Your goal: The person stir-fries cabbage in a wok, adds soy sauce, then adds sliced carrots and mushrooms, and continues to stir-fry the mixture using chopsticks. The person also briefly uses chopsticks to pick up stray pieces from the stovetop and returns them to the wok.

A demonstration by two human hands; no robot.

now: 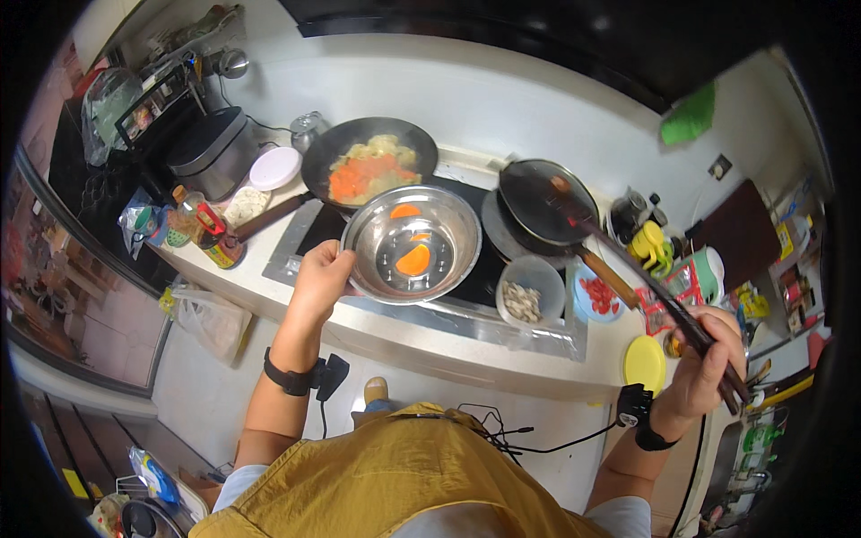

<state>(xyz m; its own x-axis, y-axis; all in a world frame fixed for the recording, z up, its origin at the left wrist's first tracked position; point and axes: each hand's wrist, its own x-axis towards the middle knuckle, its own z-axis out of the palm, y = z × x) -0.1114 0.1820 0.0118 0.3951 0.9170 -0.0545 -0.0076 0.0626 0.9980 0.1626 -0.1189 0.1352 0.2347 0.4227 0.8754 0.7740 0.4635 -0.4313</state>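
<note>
My left hand (321, 276) grips the rim of a stainless steel bowl (464, 259) in front of the wok. A few orange carrot slices (413, 260) cling to the bowl's inside. Partly behind the bowl, a black wok (410, 131) holds shredded carrot (363, 176) heaped beside pale yellow food (385, 146). In my right hand (706, 363) are long dark chopsticks (649, 279). They slant up and left, their far ends blurred over a glass-lidded pan (538, 195) with a wooden handle.
A plastic bowl of sliced pale food (521, 301) and a blue bowl of chopped red pieces (600, 296) stand on the right. A yellow lid (644, 364) lies near the counter's edge. Sauce bottle (220, 239), wok handle (272, 216) and rice cooker (214, 151) occupy the left.
</note>
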